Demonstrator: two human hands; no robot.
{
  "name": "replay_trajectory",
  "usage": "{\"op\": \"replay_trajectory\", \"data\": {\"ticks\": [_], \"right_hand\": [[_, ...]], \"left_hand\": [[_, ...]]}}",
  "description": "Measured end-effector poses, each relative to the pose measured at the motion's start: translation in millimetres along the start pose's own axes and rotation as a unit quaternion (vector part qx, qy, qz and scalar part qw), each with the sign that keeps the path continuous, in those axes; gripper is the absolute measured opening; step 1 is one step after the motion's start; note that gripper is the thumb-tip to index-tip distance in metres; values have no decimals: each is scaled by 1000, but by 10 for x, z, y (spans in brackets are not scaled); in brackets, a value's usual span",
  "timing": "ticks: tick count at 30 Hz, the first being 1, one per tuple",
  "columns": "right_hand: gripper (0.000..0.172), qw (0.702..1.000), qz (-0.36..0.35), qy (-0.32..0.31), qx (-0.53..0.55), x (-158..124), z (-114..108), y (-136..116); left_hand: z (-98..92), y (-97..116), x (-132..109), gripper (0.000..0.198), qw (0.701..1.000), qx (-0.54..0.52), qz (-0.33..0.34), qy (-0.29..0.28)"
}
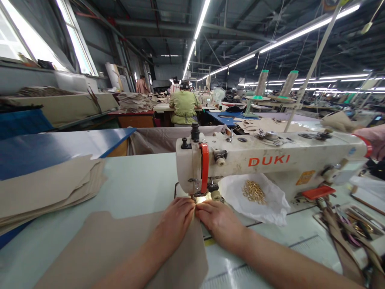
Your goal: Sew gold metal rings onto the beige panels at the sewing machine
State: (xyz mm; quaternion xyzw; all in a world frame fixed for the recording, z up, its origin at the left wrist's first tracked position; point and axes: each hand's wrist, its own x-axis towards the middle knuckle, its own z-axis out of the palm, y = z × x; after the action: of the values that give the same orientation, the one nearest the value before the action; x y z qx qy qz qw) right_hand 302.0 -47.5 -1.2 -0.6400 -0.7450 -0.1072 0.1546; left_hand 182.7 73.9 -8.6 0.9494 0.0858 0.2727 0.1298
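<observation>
A flat beige fabric panel [129,241] lies on the pale green table under the head of a white sewing machine [228,160]. My left hand [179,214] rests on the panel's far edge, its fingers drawn together and pressed on the material just before the lit needle area. Close beside it, my right hand [218,220] pinches the same edge with bent fingers. Both sets of fingertips nearly meet below the presser foot, hiding the spot they grip. A white cloth or bag [273,204] holding small gold metal rings [254,192] sits under the machine's arm.
A stack of beige panels [51,184] lies at the left. To the right are a tool tray [357,224], brown straps [339,237] and a red-orange piece [319,192]. Thread cones [261,84] stand behind the machine. A person in a yellow-green top [184,106] sits further back.
</observation>
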Motion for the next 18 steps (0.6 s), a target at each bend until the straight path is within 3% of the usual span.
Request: {"op": "replay_trajectory", "data": {"ticks": [10,18], "right_hand": [[10,999,-16,35,7,-85,31,7],[11,998,-58,24,27,-108,-15,-13]], "left_hand": [[-33,21,-58,22,999,27,28,-6],[-49,-34,-198,29,993,86,68,-52]]}}
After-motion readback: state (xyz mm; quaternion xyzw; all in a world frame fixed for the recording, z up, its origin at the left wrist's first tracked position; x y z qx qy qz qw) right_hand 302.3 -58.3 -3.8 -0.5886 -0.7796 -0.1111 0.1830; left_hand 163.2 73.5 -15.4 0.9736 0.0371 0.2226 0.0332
